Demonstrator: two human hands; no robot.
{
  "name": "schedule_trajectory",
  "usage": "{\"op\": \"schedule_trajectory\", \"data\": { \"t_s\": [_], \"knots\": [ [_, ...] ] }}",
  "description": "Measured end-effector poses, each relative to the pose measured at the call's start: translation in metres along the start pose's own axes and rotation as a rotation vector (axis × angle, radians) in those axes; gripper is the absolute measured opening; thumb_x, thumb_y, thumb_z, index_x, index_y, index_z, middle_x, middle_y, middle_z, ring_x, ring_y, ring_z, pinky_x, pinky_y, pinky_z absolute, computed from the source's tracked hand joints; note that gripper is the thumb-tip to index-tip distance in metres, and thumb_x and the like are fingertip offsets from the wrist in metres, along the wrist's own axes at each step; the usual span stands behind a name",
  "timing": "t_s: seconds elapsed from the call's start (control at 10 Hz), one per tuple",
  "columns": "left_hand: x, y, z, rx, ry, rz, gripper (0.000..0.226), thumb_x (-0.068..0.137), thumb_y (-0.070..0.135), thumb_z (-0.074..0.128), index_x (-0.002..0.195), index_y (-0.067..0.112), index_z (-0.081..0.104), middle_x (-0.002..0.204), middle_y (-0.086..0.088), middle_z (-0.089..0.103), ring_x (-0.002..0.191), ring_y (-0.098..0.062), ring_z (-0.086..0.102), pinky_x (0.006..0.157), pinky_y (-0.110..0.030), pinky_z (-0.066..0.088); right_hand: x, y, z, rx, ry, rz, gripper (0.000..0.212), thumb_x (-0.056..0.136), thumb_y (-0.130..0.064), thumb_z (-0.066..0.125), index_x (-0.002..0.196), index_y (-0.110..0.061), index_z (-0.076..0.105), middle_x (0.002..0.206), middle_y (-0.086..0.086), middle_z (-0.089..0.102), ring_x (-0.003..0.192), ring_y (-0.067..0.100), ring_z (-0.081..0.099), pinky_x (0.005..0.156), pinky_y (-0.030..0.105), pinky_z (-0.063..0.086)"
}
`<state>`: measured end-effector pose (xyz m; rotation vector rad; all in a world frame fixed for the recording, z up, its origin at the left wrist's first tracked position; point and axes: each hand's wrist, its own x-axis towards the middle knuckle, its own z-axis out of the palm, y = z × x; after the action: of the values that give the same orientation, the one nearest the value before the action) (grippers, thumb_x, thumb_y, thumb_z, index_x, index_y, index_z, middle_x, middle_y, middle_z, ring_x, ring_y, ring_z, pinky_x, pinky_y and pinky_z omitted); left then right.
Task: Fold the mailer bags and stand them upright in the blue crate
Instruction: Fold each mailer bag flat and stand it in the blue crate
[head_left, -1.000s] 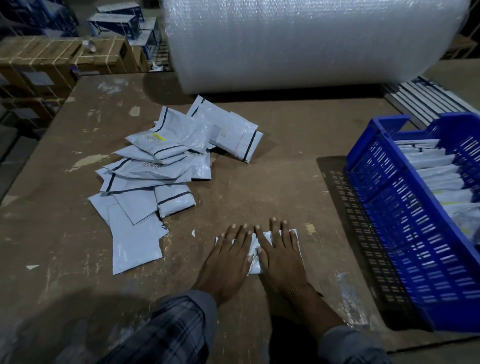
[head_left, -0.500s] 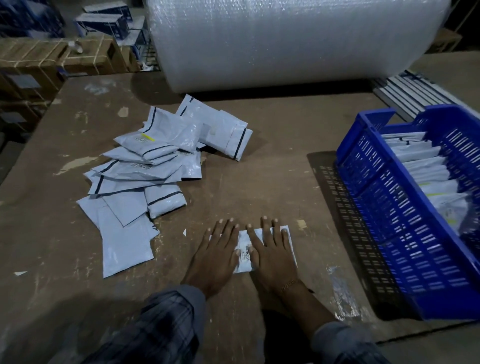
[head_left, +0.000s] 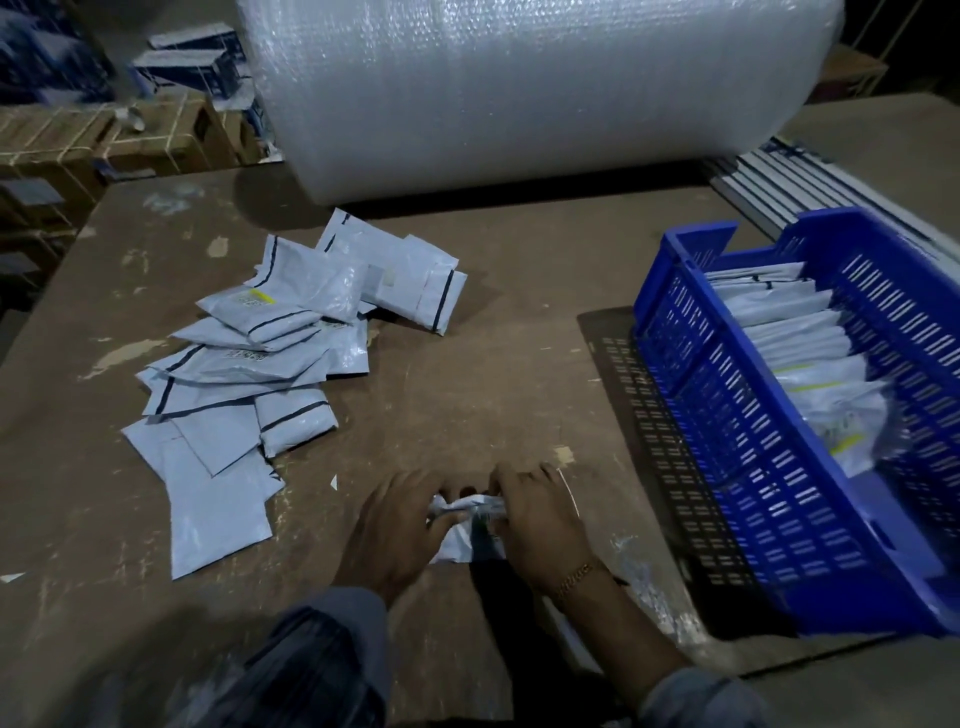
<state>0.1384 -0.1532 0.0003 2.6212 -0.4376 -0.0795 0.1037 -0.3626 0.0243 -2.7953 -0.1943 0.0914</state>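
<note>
Both hands curled on one mailer (head_left: 462, 525), left hand (head_left: 400, 530) and right hand (head_left: 540, 525) gripping its ends, left of the crate (head_left: 737, 447), more mailers (head_left: 810, 374) upright inside it, loose pile (head_left: 270, 358) farther left

both hands low and close together, left hand (head_left: 397, 525) and right hand (head_left: 535, 514) with fingers (head_left: 511, 475) curled tight, gripping.
</note>
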Motion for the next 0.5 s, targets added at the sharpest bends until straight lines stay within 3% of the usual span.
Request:
{"op": "schedule_trajectory", "data": {
  "t_s": [0.1,0.2,0.3,0.4,0.5],
  "knots": [
    [0.011,0.059,-0.033,-0.092,0.061,0.068,0.037,0.089,0.059,0.061,0.11,0.03,0.069,0.106,0.013,0.065,0.1,-0.01,0.061,0.088,-0.034,0.054,-0.013,0.012,-0.057,-0.034,0.089,-0.018,0.054,0.08,-0.028,0.072,0.131,-0.025,0.058,0.107,-0.001,0.074,0.101,0.026,0.066,0.096,0.04,0.045],
    [0.028,0.12,-0.059,-0.211,0.153,0.174,0.03,0.09,0.047,0.066,0.112,0.027,0.072,0.105,0.019,0.062,0.099,0.0,0.056,0.089,-0.022,0.046,-0.03,0.027,-0.127,-0.041,0.129,-0.001,0.052,0.087,-0.032,0.072,0.137,-0.029,0.058,0.124,-0.005,0.069,0.113,0.022,0.062,0.104,0.041,0.044],
    [0.052,0.184,-0.083,-0.243,0.24,0.347,0.024,0.091,0.03,0.068,0.11,0.019,0.077,0.105,0.004,0.071,0.1,-0.013,0.061,0.09,-0.027,0.048,-0.052,0.054,-0.189,-0.111,0.299,-0.018,0.036,0.081,-0.02,0.078,0.115,-0.025,0.067,0.105,-0.002,0.068,0.096,0.025,0.059,0.096,0.044,0.047],
    [0.073,0.251,-0.103,-0.219,0.309,0.557,0.025,0.085,0.013,0.071,0.108,0.02,0.077,0.1,0.002,0.069,0.096,-0.021,0.061,0.083,-0.04,0.047,-0.073,0.094,-0.245,-0.111,0.43,-0.037,0.017,0.086,-0.018,0.063,0.103,-0.022,0.066,0.096,0.0,0.064,0.091,0.026,0.055,0.093,0.044,0.042],
    [0.091,0.316,-0.099,-0.211,0.341,0.612,0.028,0.083,0.015,0.071,0.109,0.024,0.076,0.101,0.007,0.066,0.097,-0.021,0.059,0.083,-0.042,0.045,-0.09,0.136,-0.29,-0.094,0.531,0.011,0.021,0.084,-0.01,0.068,0.103,-0.02,0.064,0.095,0.001,0.064,0.089,0.028,0.053,0.086,0.046,0.043]
  ]
}}
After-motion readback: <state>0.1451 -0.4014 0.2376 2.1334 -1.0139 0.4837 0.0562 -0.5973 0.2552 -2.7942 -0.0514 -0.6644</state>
